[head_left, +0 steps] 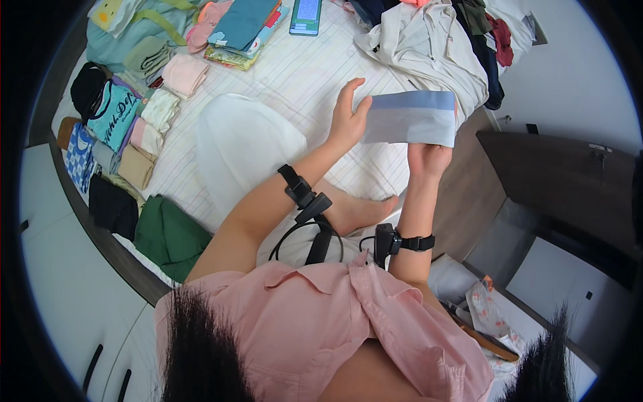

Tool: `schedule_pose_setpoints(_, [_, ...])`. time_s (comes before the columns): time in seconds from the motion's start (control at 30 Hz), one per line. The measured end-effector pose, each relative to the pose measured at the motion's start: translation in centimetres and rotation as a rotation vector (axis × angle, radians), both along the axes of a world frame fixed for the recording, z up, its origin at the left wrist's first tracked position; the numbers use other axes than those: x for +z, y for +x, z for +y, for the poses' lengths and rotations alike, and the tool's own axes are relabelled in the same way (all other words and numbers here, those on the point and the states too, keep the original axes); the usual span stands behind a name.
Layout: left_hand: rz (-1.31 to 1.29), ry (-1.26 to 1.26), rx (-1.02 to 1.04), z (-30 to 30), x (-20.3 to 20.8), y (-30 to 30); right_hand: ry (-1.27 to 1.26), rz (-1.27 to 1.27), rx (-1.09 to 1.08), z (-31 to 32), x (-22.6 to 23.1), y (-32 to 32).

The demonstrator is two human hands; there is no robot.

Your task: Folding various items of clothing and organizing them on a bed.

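Note:
A folded flat piece of fabric (410,122), darker blue along its far strip and pale blue-grey on the rest, is held up over the bed. Its lower right part is gripped by my right hand (429,159), whose fingers are mostly hidden behind it. At the fabric's left edge is my left hand (349,122), thumb and fingers stretched apart. The thumb is close to that edge; whether it touches I cannot tell. Both forearms wear black straps with small devices.
A loose heap of clothes (429,57) lies at the far right of the bed (268,74). Folded clothes (161,110) line the left side, with a dark green garment (167,234) nearer. A phone (305,17) and folded cloths (244,27) lie at the far side.

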State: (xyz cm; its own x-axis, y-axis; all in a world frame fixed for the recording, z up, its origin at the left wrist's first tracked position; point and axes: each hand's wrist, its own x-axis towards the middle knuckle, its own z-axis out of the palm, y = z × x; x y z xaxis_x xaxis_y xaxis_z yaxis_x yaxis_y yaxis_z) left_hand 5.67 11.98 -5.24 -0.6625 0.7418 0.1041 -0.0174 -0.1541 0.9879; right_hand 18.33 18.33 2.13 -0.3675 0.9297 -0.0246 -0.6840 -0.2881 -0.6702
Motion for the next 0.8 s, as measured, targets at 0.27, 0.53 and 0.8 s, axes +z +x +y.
schedule_pose_setpoints(0.27, [-0.615,-0.082,-0.299,0.1,0.5,3.3,-0.087,-0.013,0.099,-2.0,-0.9,-1.5])
schedule_pose_setpoints(0.53, [-1.256,0.14,-0.517,-0.3,1.2,2.3,-0.375,0.146,0.134,-3.3,-2.1,-2.4])
schedule_pose_setpoints(0.8, [-1.35,0.14,-0.519,0.5,-0.2,1.3,-0.327,0.027,0.143,-1.4,-3.0,-0.7])
